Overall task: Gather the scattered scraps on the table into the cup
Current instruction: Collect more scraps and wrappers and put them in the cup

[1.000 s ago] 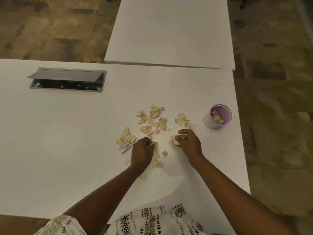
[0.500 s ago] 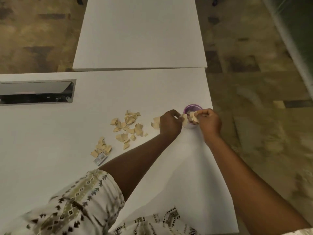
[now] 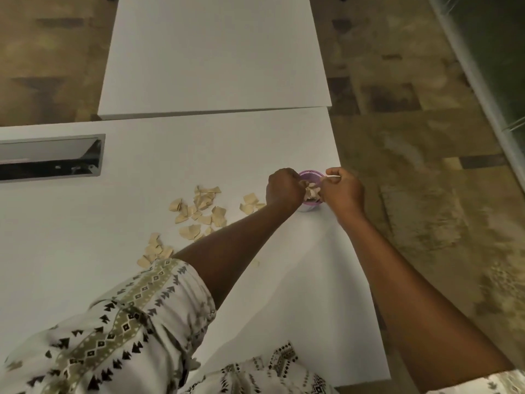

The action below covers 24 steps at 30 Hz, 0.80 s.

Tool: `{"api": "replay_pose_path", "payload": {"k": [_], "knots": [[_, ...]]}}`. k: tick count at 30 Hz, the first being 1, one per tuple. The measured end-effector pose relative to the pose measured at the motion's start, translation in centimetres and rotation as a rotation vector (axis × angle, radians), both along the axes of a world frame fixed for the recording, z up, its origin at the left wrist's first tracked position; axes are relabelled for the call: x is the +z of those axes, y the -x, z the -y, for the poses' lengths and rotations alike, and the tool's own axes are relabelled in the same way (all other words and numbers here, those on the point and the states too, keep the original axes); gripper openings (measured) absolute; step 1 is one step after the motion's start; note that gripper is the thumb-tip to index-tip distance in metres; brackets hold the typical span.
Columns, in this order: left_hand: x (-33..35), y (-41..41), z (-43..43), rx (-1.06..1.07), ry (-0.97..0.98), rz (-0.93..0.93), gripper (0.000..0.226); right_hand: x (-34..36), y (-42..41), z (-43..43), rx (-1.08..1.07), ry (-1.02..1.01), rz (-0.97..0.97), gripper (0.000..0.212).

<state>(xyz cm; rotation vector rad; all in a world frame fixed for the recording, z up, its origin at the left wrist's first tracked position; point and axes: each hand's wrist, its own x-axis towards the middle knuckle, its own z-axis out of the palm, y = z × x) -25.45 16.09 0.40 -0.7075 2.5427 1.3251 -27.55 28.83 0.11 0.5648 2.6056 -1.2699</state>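
Observation:
A small cup with a purple rim [image 3: 312, 174] stands near the table's right edge. Both of my hands hover over it. My left hand [image 3: 284, 189] is curled at the cup's left side and pinches tan scraps at its mouth. From the right, my right hand [image 3: 343, 191] pinches a thin pale scrap over the rim. Tan scraps [image 3: 311, 191] show inside the cup between the hands. Loose scraps lie on the white table [image 3: 298, 280]: a small group [image 3: 250, 204] just left of my left hand, a larger pile [image 3: 200, 211] further left, and another cluster [image 3: 155, 251] beside my left sleeve.
A recessed cable box with an open lid [image 3: 51, 157] sits at the table's left. A second white table [image 3: 216, 52] butts against the far side. The table's right edge is close to the cup, with patterned floor [image 3: 426, 194] beyond it.
Both hands left the scrap pile with scraps and moved right to the cup. They now sit lower over its mouth, and the view has swung right.

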Motion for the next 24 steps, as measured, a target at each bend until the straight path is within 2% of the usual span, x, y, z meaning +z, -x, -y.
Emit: {"api": "replay_pose_path", "payload": {"k": [4,6,11,17,20,24], "knots": [[0.2,-2.5,1.9,-0.012,-0.006,-0.030,0.018,1.3,-2.6,0.9,0.029,-0.022,-0.124,0.015],[0.0,-4.6,3.5,-0.015,-0.009,-0.021,0.017,1.4,-4.6,1.7,0.092,-0.031,-0.120,0.014],[-1.4,-11.6,8.8,0.028,-0.011,0.058,0.018,-1.6,-11.0,3.7,0.340,-0.026,0.046,0.015],[-3.7,-21.6,16.0,0.177,0.053,0.195,0.014,-5.8,-17.3,5.9,0.554,-0.207,0.231,0.036],[-4.3,-25.8,18.8,0.230,0.100,0.235,0.012,-6.9,-19.1,7.3,0.674,-0.314,0.176,0.043],[-5.2,-30.0,21.0,0.244,0.165,0.249,0.008,-7.1,-20.4,10.5,0.775,-0.371,0.102,0.040]]}}
